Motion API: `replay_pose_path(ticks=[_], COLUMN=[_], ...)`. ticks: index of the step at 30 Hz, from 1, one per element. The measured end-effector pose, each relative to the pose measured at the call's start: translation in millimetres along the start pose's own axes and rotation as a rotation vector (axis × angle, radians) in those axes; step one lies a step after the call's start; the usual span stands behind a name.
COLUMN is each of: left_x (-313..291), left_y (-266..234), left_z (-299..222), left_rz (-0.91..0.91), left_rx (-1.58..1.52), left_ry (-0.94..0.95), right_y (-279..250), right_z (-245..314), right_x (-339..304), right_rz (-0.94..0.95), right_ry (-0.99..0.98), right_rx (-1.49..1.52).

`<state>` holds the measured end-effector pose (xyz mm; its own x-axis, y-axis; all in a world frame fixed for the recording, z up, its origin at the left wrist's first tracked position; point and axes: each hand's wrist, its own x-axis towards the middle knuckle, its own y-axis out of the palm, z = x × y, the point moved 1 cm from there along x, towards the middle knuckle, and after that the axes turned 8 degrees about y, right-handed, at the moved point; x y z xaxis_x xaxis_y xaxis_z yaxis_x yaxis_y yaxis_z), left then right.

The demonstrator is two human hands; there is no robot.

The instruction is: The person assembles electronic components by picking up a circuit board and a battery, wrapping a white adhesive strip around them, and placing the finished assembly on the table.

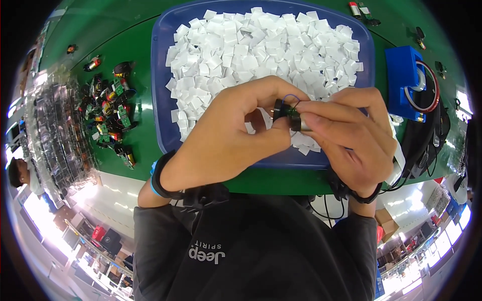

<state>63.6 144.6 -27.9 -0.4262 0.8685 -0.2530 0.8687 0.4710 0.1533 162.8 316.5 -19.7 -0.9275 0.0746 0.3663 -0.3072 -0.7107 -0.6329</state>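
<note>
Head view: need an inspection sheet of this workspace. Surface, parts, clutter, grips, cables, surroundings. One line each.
Surface: green table, bearing a blue tray heaped with white squares.
Job's things: small part with a black round end and a metallic body, held over the tray.
Clutter: pile of small electronic parts left of the tray; blue unit to its right.
Grips: left grip and right grip both pinch the part.
Cables: thin blue wire at the part; black cables below the table's near edge.
Surroundings: a person at far left; clear-wrapped items beyond the pile.
</note>
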Motion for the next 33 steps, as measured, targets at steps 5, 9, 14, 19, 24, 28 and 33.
replay_pose_path(ticks=[5,9,14,19,24,28,33], left_x=[-1,1,2,2,1,3,0], left_y=[-2,-3,3,1,5,9,12], left_z=[-5,-1,-2,-9,-8,-5,-2], left_rz=[-0.042,-0.029,-0.088,-0.154,-0.238,-0.242,-0.273], left_rx=[0.008,-0.076,-0.061,-0.095,-0.145,-0.044,0.087], left_ry=[0.085,0.028,-0.025,0.077,0.264,0.329,0.438], right_y=[-3,-3,-3,-10,-12,-5,0], right_z=[-2,-5,-5,-3,-3,-2,1], right_x=[4,3,5,4,-7,-8,-12], right_rz=[-0.066,-0.057,-0.064,-0.127,-0.048,-0.008,-0.057], right_ry=[-0.026,-0.034,-0.064,-0.050,0.256,0.321,0.419], right_rx=[-0.032,-0.048,-0.079,-0.019,0.301,0.420,0.582])
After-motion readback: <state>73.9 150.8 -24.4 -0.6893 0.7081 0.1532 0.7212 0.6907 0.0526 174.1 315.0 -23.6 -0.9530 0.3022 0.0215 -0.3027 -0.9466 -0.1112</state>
